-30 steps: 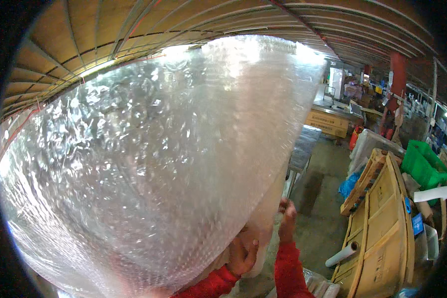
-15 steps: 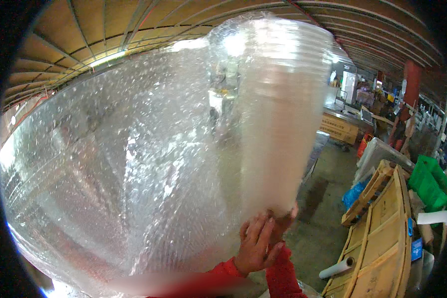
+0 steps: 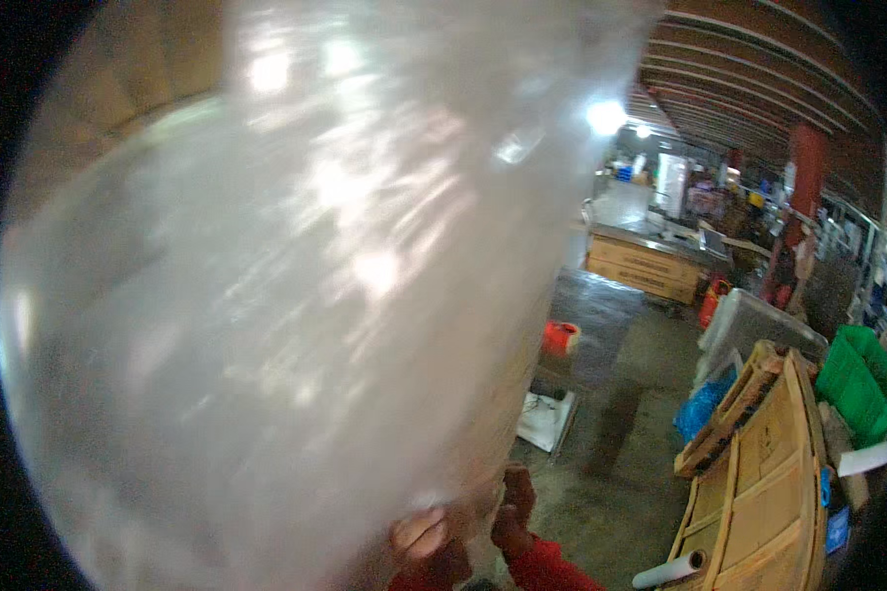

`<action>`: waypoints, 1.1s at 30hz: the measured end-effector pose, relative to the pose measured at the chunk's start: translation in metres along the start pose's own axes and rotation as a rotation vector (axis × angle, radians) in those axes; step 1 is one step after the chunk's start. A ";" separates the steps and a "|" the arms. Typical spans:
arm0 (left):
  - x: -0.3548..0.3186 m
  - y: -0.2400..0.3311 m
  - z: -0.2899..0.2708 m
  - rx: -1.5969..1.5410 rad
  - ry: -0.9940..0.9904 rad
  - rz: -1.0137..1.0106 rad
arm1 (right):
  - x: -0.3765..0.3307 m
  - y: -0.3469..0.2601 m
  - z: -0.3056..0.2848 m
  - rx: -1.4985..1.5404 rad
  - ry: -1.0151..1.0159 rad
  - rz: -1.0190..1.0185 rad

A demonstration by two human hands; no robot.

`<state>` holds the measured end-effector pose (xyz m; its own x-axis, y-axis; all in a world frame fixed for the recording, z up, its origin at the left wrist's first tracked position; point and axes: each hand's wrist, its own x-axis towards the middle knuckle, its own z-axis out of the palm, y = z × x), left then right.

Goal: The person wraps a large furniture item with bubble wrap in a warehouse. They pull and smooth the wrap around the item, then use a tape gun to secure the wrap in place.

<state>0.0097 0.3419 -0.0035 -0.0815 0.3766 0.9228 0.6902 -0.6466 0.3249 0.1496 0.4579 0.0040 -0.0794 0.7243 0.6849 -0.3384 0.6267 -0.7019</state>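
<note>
A big roll of clear bubble wrap (image 3: 365, 295) fills the left and middle of the view, tilted and smeared by motion. Its lower end comes down to both my hands. My left hand (image 3: 422, 535) presses against the bottom of the wrap with curled fingers, partly seen through the film. Beside it, at the roll's lower right edge, my right hand (image 3: 512, 507) is closed on the wrap, its fingers bent. Red sleeves cover both arms.
To the right lies a wooden crate panel (image 3: 759, 473), with a white roll (image 3: 670, 569) at its near end. A green crate (image 3: 860, 379) and a blue bag (image 3: 705, 404) are close by. Farther off stand a red bucket (image 3: 560, 338), a white floor scale (image 3: 546, 419) and a long wooden box (image 3: 646, 268).
The bubble wrap has swung up and closer, now covering more of the upper view. My hands have moved lower and left, and apart from each other. The red bucket and scale have come into sight.
</note>
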 end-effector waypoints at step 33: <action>0.112 -0.012 0.094 1.168 0.106 -0.708 | 0.161 0.118 0.196 0.526 -0.379 0.082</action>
<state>0.0598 0.4540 0.0771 -0.6848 0.3030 0.6627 0.6732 0.6111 0.4163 -0.0864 0.5919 0.0695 -0.4173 0.5518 0.7221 -0.7234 0.2793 -0.6314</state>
